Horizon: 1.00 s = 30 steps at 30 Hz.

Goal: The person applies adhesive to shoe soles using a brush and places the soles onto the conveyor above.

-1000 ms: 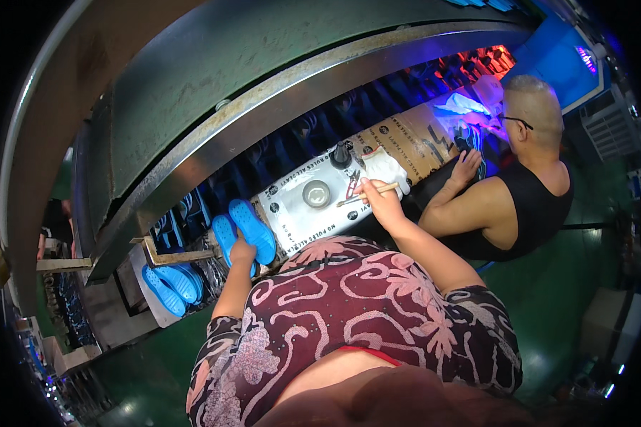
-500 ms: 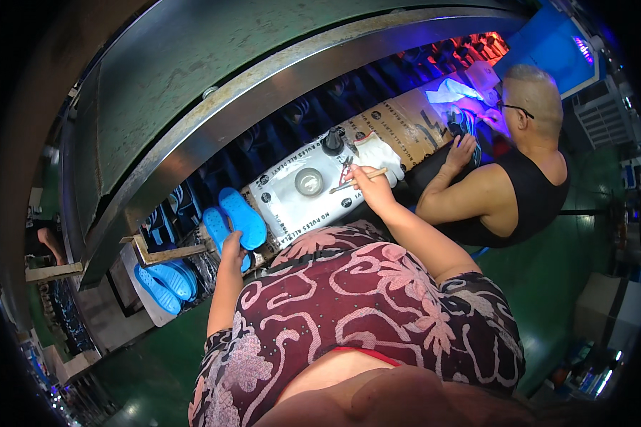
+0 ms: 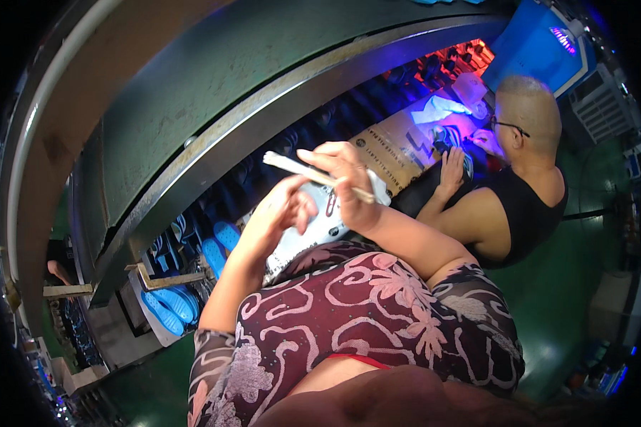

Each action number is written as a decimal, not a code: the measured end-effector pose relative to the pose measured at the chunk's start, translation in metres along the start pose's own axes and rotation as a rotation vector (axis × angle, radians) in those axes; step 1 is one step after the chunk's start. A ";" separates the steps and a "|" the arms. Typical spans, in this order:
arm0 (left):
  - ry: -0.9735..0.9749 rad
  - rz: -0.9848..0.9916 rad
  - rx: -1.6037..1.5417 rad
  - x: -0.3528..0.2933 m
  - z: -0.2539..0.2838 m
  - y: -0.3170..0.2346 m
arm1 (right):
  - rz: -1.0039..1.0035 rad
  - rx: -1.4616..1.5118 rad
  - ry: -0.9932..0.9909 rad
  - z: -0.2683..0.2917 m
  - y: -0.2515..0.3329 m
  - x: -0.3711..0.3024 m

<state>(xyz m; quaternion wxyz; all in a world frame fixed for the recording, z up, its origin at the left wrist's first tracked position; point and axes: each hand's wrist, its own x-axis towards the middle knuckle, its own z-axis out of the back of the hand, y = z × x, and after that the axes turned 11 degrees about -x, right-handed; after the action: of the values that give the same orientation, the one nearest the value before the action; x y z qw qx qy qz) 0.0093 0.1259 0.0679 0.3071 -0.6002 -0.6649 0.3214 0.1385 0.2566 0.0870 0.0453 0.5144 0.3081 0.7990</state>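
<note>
My right hand [image 3: 349, 186] is raised over the work surface with its fingers closed round a flat paintbrush [image 3: 299, 169]. The brush's pale bristles point up and left, and its wooden handle crosses the fingers. Close by, on the brush's left, my left hand [image 3: 274, 217] is lifted with bent, parted fingers and nothing visible in it. Below both hands lies a white printed sheet [image 3: 292, 249], largely covered by them. The small round dish and the dark bottle are hidden. Two blue shoe soles [image 3: 214, 255] lie left of the sheet, partly behind my left forearm.
More blue soles [image 3: 169, 306] are stacked on a board at the lower left. A metal-edged green housing [image 3: 263, 78] arches over the line of dark shoes. On my right a co-worker [image 3: 513, 192] handles a shoe [image 3: 449, 139] under violet light, beside brown cardboard [image 3: 388, 153].
My left hand has let go of the blue sole and come up to the right. My right hand has lifted the brush from beside the dish and turned its bristles up and left.
</note>
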 end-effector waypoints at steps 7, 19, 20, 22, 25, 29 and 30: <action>-0.377 -0.379 0.111 0.099 -0.020 -0.070 | 0.201 -0.263 -0.131 0.031 -0.040 0.066; -1.136 -0.545 0.801 0.103 0.110 -0.162 | -0.577 -0.932 -0.182 0.168 -0.302 0.230; -1.146 -0.543 0.811 0.103 0.110 -0.161 | -0.641 -0.946 -0.119 0.170 -0.309 0.238; -1.102 -0.573 0.739 0.098 0.113 -0.162 | -0.605 -0.875 -0.131 0.171 -0.342 0.253; -1.093 -0.565 0.708 0.092 0.124 -0.164 | -0.697 -0.937 -0.034 0.171 -0.355 0.266; -1.104 -0.508 0.709 0.091 0.119 -0.168 | -0.616 -1.019 0.007 0.181 -0.427 0.275; -1.095 -0.490 0.714 0.091 0.118 -0.168 | -0.545 -1.067 -0.061 0.186 -0.447 0.278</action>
<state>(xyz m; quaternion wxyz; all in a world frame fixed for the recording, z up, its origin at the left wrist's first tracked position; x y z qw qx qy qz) -0.1935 0.1977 0.1321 0.1700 -0.0471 -0.6941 0.6980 0.0575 0.8081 0.1185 0.5095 0.3457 -0.0164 0.7878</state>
